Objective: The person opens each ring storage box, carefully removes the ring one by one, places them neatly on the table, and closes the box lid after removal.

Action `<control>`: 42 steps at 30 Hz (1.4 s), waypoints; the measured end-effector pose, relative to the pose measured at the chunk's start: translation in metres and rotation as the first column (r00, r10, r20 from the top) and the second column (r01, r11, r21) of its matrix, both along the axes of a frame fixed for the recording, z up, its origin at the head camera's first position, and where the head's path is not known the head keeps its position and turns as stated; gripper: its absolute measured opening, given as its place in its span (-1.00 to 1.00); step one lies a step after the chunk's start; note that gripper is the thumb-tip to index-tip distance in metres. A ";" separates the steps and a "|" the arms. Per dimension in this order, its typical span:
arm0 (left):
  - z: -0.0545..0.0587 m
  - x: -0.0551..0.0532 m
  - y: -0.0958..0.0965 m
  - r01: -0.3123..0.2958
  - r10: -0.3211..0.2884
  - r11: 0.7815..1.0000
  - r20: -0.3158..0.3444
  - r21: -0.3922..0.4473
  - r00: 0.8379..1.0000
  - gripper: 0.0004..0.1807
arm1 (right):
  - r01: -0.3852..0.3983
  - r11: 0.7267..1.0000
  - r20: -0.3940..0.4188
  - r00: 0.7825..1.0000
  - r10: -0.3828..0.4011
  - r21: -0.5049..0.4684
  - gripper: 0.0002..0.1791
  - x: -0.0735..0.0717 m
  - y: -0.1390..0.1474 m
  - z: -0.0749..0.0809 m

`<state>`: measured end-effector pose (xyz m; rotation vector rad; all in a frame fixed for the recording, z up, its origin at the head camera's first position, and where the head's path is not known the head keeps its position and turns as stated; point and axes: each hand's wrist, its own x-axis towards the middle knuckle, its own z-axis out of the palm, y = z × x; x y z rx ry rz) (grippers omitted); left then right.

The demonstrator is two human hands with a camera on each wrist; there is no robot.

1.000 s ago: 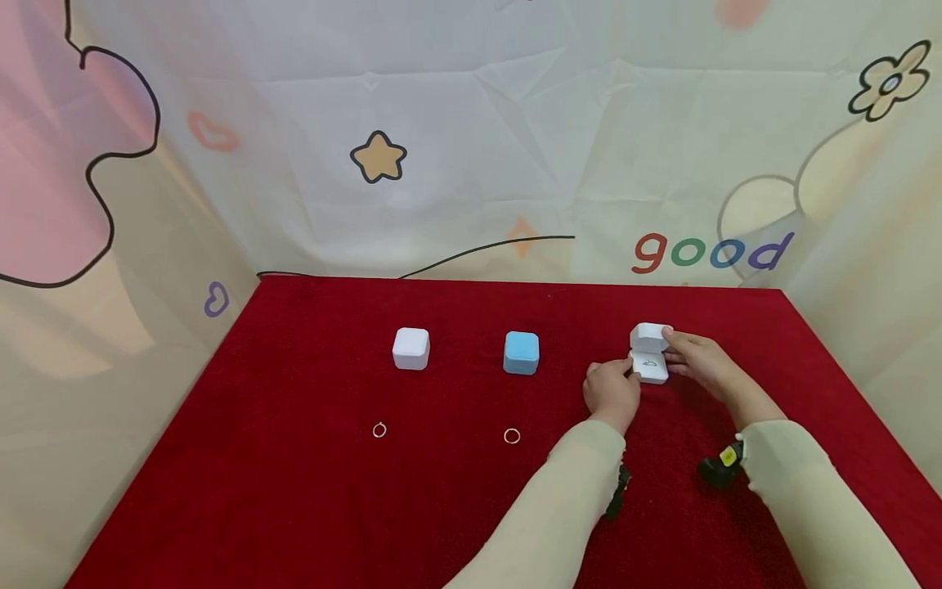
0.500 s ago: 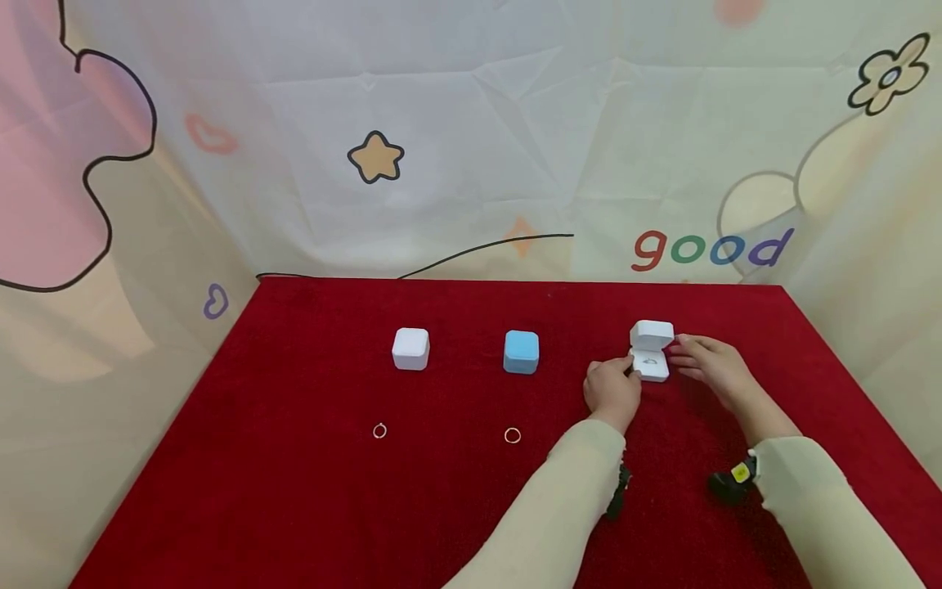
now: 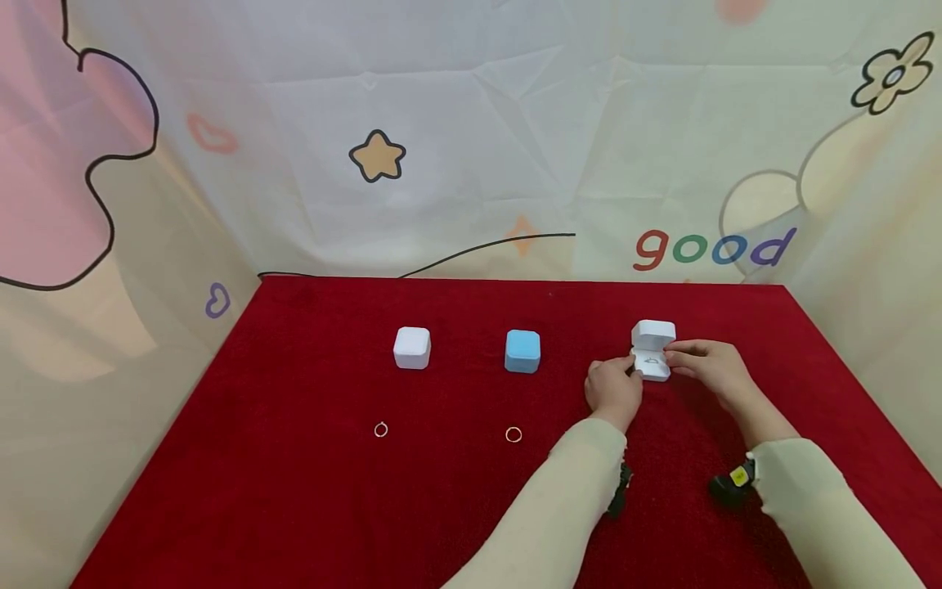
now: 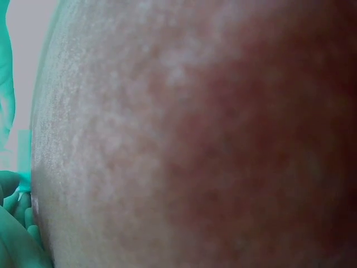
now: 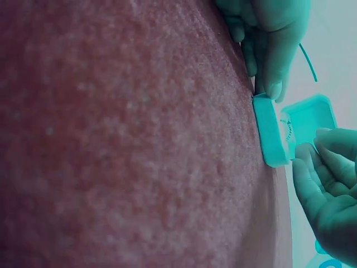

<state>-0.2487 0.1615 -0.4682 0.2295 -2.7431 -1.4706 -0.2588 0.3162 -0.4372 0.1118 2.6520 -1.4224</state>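
Observation:
A white ring box (image 3: 653, 333) stands at the right with its lid up, and a silver-toned ring (image 3: 651, 361) sits in its white insert. My left hand (image 3: 614, 393) pinches the left side of the base, thumb at the front corner. Fingers of my right hand (image 3: 712, 372) reach the box's right side at the gap between lid and base. The right wrist view shows the open box (image 5: 271, 131) tinted turquoise, the left thumb on its base and right fingertips at its opening. Cloth fills most of the left wrist view, with part of my left hand (image 4: 17, 229) at its edge.
A closed white box (image 3: 412, 348) and a closed light blue box (image 3: 522, 352) stand to the left on the red cloth (image 3: 309, 507). In front lie a silver-toned ring (image 3: 380, 429) and a gold-toned ring (image 3: 513, 435). A printed curtain (image 3: 471, 147) hangs behind.
My right hand lets go of the lid, draws off to the right, then comes back to the box's right side. The left hand keeps its hold on the base.

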 end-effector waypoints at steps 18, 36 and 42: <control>0.005 0.003 -0.002 0.009 -0.009 1.000 0.004 -0.012 1.000 -0.72 | -0.104 0.898 -0.102 0.981 0.162 0.428 -0.70 -0.011 -0.006 0.000; 0.004 0.001 -0.003 0.014 -0.014 1.000 0.010 -0.015 1.000 -0.73 | -0.107 0.882 -0.124 0.975 0.183 0.458 -0.80 -0.012 -0.017 0.003; 0.006 0.001 -0.003 0.017 -0.017 1.000 0.045 0.000 0.999 -0.74 | -0.128 0.884 -0.118 0.972 0.201 0.451 -0.79 -0.015 -0.013 0.002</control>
